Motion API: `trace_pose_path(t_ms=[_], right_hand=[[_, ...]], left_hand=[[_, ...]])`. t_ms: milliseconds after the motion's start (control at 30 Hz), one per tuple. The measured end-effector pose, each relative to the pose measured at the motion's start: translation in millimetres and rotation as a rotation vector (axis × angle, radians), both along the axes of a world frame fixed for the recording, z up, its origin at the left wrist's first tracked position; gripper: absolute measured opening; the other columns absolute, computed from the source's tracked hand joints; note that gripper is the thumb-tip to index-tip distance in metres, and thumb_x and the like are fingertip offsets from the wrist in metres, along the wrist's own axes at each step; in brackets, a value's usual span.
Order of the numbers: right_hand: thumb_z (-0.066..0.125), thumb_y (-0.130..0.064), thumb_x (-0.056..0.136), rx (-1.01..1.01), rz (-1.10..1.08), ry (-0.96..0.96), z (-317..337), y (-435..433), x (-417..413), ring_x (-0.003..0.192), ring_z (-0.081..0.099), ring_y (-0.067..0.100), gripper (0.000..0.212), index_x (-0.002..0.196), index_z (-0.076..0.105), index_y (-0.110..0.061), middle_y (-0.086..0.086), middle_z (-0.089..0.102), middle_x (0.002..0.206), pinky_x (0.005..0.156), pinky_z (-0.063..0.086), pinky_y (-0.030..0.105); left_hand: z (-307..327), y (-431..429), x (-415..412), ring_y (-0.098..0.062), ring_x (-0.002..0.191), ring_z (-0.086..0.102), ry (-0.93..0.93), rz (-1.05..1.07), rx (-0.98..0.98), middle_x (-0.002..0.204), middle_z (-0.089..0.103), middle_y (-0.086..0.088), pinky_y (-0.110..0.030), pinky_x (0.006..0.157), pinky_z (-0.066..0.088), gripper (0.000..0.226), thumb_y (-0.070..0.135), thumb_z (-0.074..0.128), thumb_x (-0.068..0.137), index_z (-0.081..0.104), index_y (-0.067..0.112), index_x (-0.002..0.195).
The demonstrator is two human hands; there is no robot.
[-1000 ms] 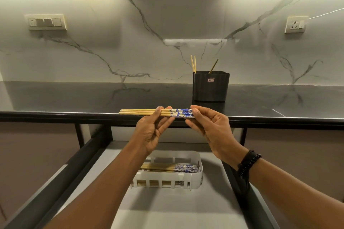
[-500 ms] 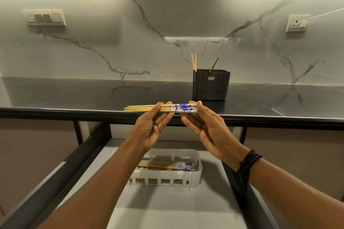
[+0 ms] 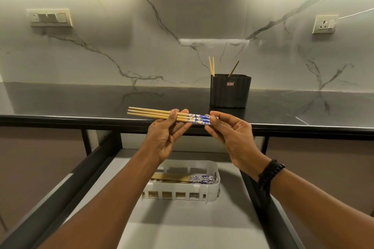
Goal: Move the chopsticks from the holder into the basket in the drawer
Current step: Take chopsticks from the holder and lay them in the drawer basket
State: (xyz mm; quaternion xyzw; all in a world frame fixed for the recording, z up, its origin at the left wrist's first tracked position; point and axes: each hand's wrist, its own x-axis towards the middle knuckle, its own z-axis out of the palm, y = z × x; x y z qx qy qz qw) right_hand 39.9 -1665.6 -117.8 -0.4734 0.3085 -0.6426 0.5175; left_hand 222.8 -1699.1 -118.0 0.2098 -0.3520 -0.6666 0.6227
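Chopsticks, a small bundle, held level over the front edge of the counter, above the open drawer and well above the basket. Pinched mid-shaft between thumb and fingers of the left hand; gripped at the patterned end by the curled fingertips of the right hand, seemingly to square the butts flush.

Best lowered flat, parallel to the stored sticks lying in the basket, patterned ends rightward to match. Better released only near the bottom, since likely to roll or bounce.

Pale wood or bamboo, slender, smooth, tapering to the left; blue-and-white print on the thick end. White slotted plastic for the basket, rounded at the corners. Ribbed black holder on the glossy dark counter, with three remaining sticks poking out.
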Motion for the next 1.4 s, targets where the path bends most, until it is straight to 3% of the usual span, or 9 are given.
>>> trace_pose_path(t_ms=[200,367,567,767,933,1067,1167,1400], right_hand=[[0.071,-0.02,0.082,0.035,0.091,-0.107,2,-1,-6,0.099,0.073,0.027,0.019,0.098,0.077,-0.011,0.019,0.075,0.104,0.07,0.06,0.023],[0.068,-0.027,0.084,0.032,0.212,-0.218,5,1,-1,0.103,0.071,0.029,0.025,0.101,0.078,-0.012,0.022,0.072,0.109,0.073,0.06,0.025],[0.07,-0.028,0.081,0.066,0.198,-0.26,5,1,0,0.103,0.071,0.03,0.026,0.1,0.078,-0.012,0.022,0.073,0.109,0.073,0.061,0.027],[0.066,-0.029,0.083,0.017,0.121,-0.188,2,1,-1,0.104,0.071,0.031,0.026,0.099,0.077,-0.012,0.019,0.074,0.106,0.074,0.061,0.028],[0.072,-0.024,0.078,-0.047,0.027,-0.004,4,2,0,0.098,0.074,0.027,0.033,0.109,0.069,-0.012,0.014,0.076,0.101,0.069,0.061,0.023],[0.073,-0.017,0.073,-0.061,-0.031,0.077,5,3,-2,0.091,0.075,0.024,0.03,0.102,0.071,-0.008,0.014,0.077,0.096,0.067,0.06,0.02],[0.073,-0.016,0.072,-0.041,-0.049,0.089,5,1,-6,0.091,0.075,0.024,0.03,0.1,0.072,-0.006,0.012,0.077,0.094,0.066,0.06,0.02],[0.075,-0.017,0.073,0.037,-0.007,0.048,5,-6,-17,0.096,0.074,0.026,0.022,0.095,0.077,-0.015,0.012,0.077,0.097,0.066,0.061,0.024]], left_hand=[[0,0,0,-0.028,0.094,0.071,0.025,-0.009,0.026,0.104,0.071,-0.02,-0.03,0.065,0.06,0.019,0.011,0.057,0.092,0.06,0.001,0.107],[2,1,3,-0.025,0.085,0.073,0.062,-0.065,0.067,0.1,0.072,-0.02,-0.027,0.062,0.06,0.018,0.013,0.062,0.088,0.063,0.001,0.102],[3,1,5,-0.026,0.088,0.073,0.055,-0.079,0.047,0.103,0.071,-0.021,-0.03,0.067,0.061,0.017,0.013,0.061,0.089,0.065,0.002,0.101],[4,2,1,-0.027,0.09,0.072,0.023,-0.018,0.022,0.104,0.071,-0.021,-0.028,0.063,0.06,0.019,0.01,0.057,0.091,0.06,0.0,0.107],[2,1,1,-0.028,0.092,0.071,0.0,-0.001,0.021,0.103,0.071,-0.02,-0.029,0.064,0.06,0.021,0.009,0.057,0.092,0.059,-0.001,0.11],[1,-1,2,-0.028,0.094,0.071,-0.021,-0.032,0.019,0.104,0.071,-0.02,-0.028,0.063,0.06,0.019,0.009,0.058,0.091,0.061,-0.001,0.107],[1,-2,3,-0.028,0.095,0.07,-0.049,-0.016,0.012,0.104,0.071,-0.019,-0.029,0.066,0.06,0.021,0.012,0.06,0.089,0.062,0.0,0.107],[4,-9,24,-0.026,0.096,0.07,0.086,0.081,0.027,0.104,0.072,-0.016,-0.034,0.065,0.06,0.018,0.013,0.059,0.091,0.061,0.004,0.107]])
